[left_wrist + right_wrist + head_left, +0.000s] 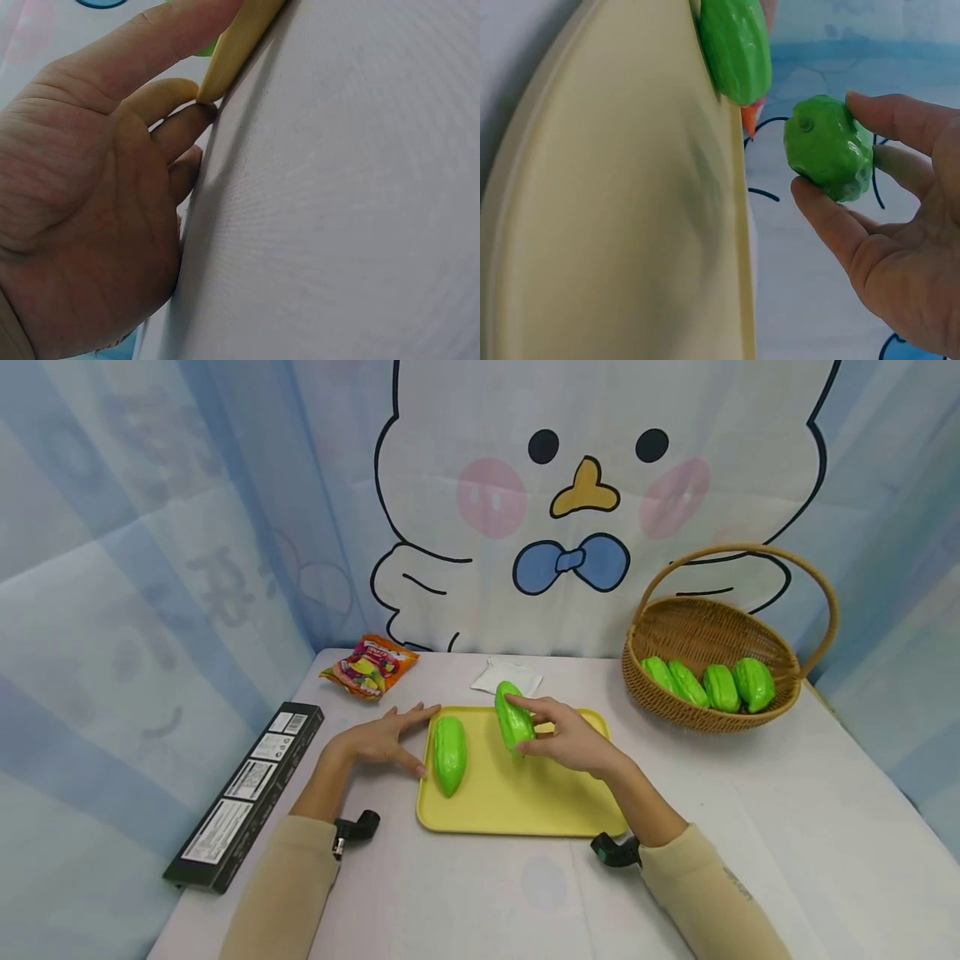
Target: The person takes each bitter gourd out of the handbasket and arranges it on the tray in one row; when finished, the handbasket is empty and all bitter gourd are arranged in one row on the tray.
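Note:
A yellow tray lies on the table, with one green toy bitter melon lengthwise near its left side. My right hand pinches a second toy bitter melon between thumb and fingers. In the right wrist view this held bitter melon is bumpy, with a small stem nub facing the camera, and hangs above the tray surface. My left hand rests at the tray's left edge, fingers spread, with index finger and thumb touching the rim. The left wrist view shows its fingertips against the tray edge.
At the back right, a wicker basket with a tall handle holds several green toy bitter melons. An orange snack packet and a white paper piece lie behind the tray. A long black box is at left.

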`<action>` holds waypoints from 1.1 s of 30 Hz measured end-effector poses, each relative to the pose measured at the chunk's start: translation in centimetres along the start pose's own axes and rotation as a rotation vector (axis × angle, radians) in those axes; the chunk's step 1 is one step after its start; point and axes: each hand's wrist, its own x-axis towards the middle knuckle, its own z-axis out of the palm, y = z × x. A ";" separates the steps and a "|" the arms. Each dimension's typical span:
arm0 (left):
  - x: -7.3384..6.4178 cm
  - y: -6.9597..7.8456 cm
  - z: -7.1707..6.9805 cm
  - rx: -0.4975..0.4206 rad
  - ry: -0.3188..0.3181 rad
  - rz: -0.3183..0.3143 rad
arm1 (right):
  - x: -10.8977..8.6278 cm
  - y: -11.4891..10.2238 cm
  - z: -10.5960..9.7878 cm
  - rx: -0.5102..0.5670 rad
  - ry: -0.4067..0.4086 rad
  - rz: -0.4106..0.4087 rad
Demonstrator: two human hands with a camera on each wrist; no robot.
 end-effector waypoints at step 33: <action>-0.1 0.1 -0.2 0.000 -0.014 0.026 | 0.6 0.5 4.0 -0.083 -0.129 0.029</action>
